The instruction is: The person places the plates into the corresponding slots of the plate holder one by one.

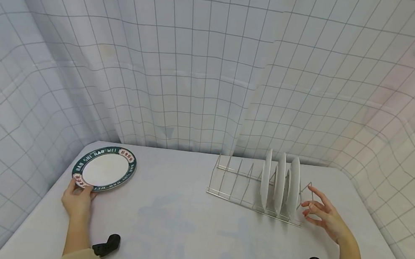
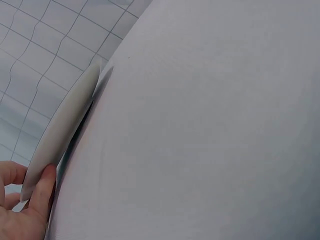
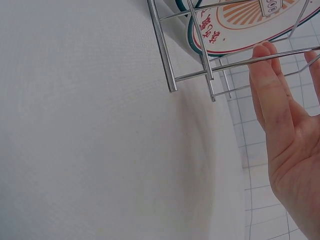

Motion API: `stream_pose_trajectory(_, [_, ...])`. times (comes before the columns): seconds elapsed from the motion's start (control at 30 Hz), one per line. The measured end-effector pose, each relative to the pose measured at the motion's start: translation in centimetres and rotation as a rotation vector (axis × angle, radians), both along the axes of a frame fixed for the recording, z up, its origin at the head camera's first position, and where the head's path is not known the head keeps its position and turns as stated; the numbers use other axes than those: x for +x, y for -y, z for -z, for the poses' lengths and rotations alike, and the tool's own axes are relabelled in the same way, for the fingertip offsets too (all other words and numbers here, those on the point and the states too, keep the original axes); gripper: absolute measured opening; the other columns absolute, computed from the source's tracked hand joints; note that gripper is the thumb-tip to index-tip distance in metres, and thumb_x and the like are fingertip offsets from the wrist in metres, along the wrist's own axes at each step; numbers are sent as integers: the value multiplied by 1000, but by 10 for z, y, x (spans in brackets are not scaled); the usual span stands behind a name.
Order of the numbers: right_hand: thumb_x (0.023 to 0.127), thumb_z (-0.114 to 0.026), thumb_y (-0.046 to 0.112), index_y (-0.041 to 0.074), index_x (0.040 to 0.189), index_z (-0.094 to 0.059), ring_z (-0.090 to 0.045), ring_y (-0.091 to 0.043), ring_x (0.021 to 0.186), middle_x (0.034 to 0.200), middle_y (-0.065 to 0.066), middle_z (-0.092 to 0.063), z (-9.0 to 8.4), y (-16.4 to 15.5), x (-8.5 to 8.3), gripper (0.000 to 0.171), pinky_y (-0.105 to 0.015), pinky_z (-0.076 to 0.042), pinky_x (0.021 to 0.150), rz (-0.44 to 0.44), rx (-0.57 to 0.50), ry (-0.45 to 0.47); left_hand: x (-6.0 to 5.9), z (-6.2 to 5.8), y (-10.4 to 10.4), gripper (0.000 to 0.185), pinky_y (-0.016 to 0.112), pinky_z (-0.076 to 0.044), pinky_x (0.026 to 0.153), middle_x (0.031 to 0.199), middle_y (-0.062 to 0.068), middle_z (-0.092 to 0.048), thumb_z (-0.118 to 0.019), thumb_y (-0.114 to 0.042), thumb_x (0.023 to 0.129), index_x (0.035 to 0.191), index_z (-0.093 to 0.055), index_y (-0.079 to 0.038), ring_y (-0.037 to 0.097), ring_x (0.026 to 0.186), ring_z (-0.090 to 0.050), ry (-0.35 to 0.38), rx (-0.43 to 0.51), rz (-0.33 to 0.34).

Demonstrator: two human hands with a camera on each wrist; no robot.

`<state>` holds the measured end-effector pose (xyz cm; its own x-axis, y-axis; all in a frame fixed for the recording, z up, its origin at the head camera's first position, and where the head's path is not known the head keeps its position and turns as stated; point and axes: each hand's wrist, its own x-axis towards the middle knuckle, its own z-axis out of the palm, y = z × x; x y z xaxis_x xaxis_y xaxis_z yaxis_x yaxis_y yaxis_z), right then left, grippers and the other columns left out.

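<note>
**One plate at the worktop's edge, three in the rack**

The left hand [image 1: 77,200] pinches the near rim of a green-bordered plate [image 1: 104,168], which lies at the far left corner of the white worktop [image 1: 182,228] (the left wrist view shows its rim lifted slightly off the surface). The right hand [image 1: 321,215] hovers with fingers spread and relaxed just beside the right end of the wire dish rack [image 1: 239,183], holding nothing. Three plates [image 1: 279,181] stand upright in the rack's right-hand slots.
</note>
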<state>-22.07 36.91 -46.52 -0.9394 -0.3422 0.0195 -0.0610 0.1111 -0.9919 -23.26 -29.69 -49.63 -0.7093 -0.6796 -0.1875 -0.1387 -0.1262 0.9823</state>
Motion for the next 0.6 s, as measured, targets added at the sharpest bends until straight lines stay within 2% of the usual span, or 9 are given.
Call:
stream_pose_trajectory(0.07, [97,-38,3,13,146,-10,-59,-10,88,104,-1,-60,0,0,0,57,-27,-52,80,1,3,-2,1,0,-2,67,13,-46,82,140,10,-22,-45,-3,92,147,-10,-18,0,97,-49,-17,54,28])
stream_pose_trajectory(0.13, [97,-38,3,13,146,-10,-59,-10,88,104,-1,-60,0,0,0,57,-27,-52,80,4,6,-3,2,-1,-3,67,13,-44,84,148,10,-13,-43,-3,93,148,-8,-22,7,110,-48,-41,124,51])
stream_pose_trajectory(0.2, [97,-38,4,13,146,-11,-59,-10,88,104,-1,-60,0,0,1,57,-27,-52,80,7,9,-3,2,-1,-4,68,13,-43,86,152,6,-8,-41,-4,93,147,-7,-25,12,122,-41,-57,185,69])
stream_pose_trajectory(0.3, [97,-39,4,13,146,-11,-59,-10,88,103,0,-60,0,1,1,57,-27,-52,80,12,12,-2,2,-1,-5,69,15,-41,89,153,2,-5,-41,-4,94,147,-3,-28,15,131,-30,-96,257,90])
stream_pose_trajectory(0.47, [97,-38,4,15,146,-12,-59,-10,88,104,-1,-60,0,0,0,57,-27,-52,80,12,12,1,0,-3,-5,77,18,-41,90,153,-2,-1,-42,2,91,146,-3,-35,16,130,-33,-123,359,104])
stream_pose_trajectory(0.6, [97,-38,4,15,147,-11,-59,-10,88,104,-1,-60,0,0,0,57,-27,-52,80,15,13,4,-1,-3,-4,84,18,-42,92,152,-1,1,-47,8,87,145,-7,-39,11,119,-41,-137,428,121])
